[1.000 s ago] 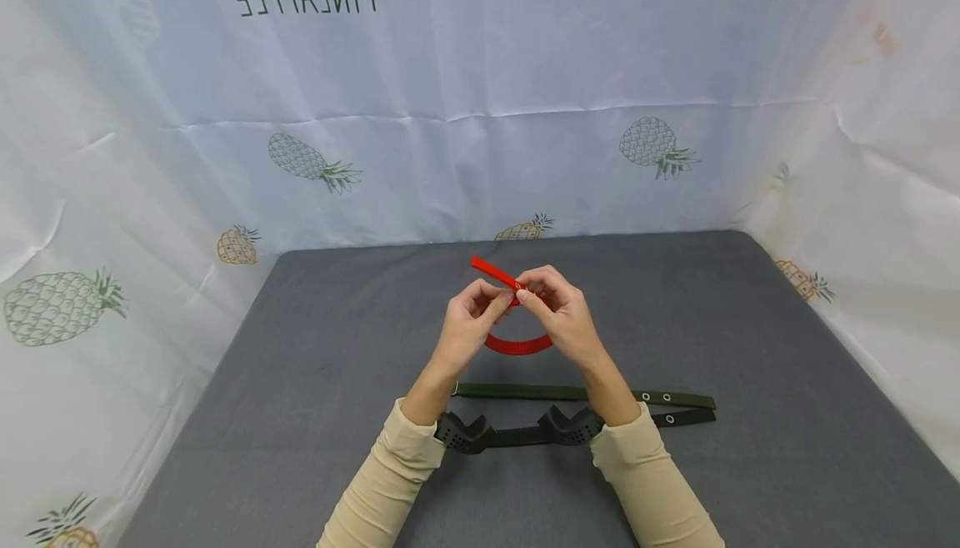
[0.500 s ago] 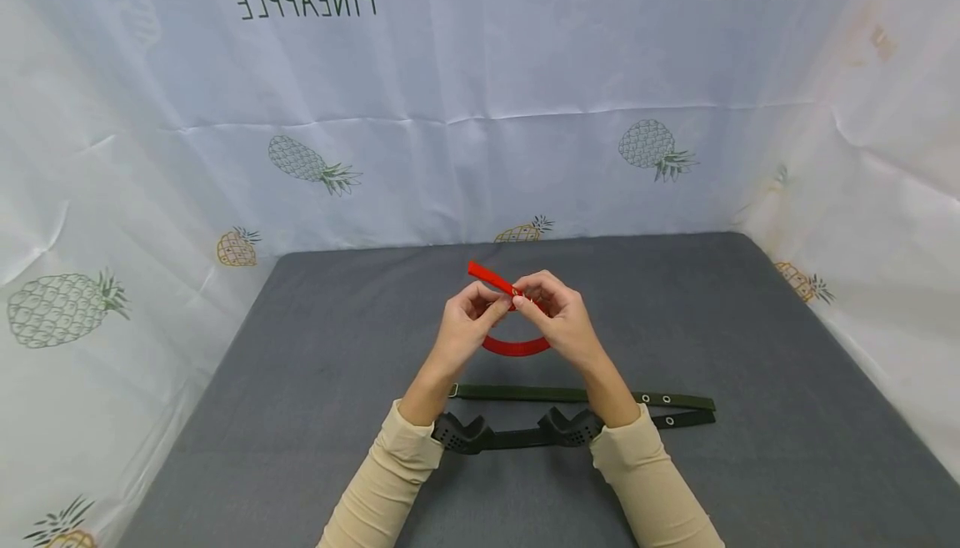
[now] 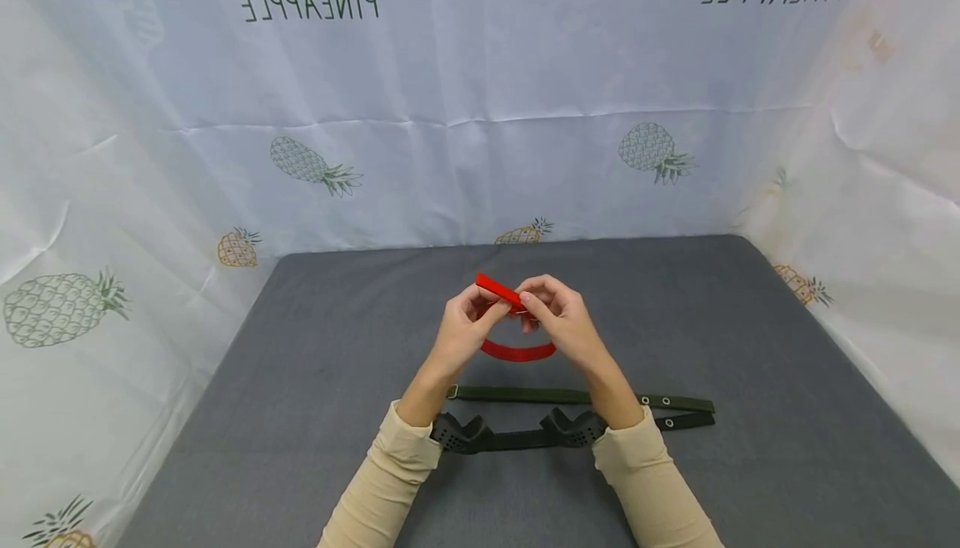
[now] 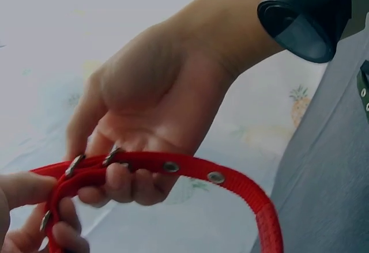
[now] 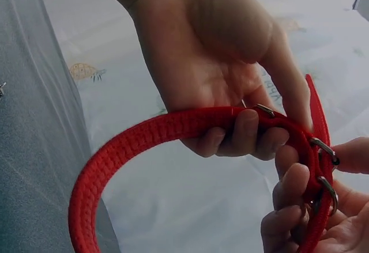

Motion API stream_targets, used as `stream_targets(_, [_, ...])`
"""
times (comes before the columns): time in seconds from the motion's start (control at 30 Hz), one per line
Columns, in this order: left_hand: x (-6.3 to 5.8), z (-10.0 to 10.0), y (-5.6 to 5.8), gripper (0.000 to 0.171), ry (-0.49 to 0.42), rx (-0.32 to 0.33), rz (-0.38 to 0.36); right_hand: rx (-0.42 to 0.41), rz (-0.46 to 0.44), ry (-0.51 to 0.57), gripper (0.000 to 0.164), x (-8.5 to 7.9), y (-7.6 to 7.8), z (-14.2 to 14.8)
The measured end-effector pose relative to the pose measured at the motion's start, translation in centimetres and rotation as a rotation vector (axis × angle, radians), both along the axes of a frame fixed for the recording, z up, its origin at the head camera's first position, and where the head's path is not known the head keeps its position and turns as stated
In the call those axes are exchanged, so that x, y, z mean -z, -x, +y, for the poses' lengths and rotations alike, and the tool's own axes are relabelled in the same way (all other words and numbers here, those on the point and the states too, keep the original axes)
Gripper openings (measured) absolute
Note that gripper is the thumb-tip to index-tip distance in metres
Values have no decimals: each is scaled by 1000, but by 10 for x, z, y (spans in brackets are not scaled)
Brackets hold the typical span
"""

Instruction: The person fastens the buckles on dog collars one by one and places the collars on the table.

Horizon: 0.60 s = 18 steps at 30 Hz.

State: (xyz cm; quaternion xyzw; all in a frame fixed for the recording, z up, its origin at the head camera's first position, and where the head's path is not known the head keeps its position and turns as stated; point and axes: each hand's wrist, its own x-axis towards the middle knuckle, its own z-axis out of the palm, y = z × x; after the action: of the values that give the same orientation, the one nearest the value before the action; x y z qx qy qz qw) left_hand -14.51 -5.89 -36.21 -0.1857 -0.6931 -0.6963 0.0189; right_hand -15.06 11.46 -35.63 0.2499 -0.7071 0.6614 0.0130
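Both hands hold a red collar bent into a loop above the table. My left hand pinches it beside the metal hardware, and my right hand grips the strap on the other side. The strap's free tip sticks up and left, over the left fingers. Seen from the left wrist, metal eyelets line the strap. In the right wrist view a buckle and a metal ring sit where the fingers meet. Fingers hide part of the overlap.
On the dark grey table below the wrists lies a folded dark green strap with eyelets and a small buckle. Black wrist cameras are worn on both wrists. A white pineapple-print curtain surrounds the table at the back and sides.
The collar's free tip has dropped a little and shifted slightly right. The thumbs stand a little farther apart on the strap. Both hands keep hold of the collar.
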Motion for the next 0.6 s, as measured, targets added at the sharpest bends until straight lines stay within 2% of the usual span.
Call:
stream_targets(0.2, [-2, -5, 1, 23, 73, 62, 39, -18, -4, 9, 26, -1, 1, 5])
stream_targets(0.4, [0, -10, 4, 31, 138, 67, 88, 20, -31, 40, 23, -4, 1, 10])
stream_targets(0.6, [4, -11, 7, 35, 150, 72, 130, 37, -57, 79, 18, -4, 1, 13])
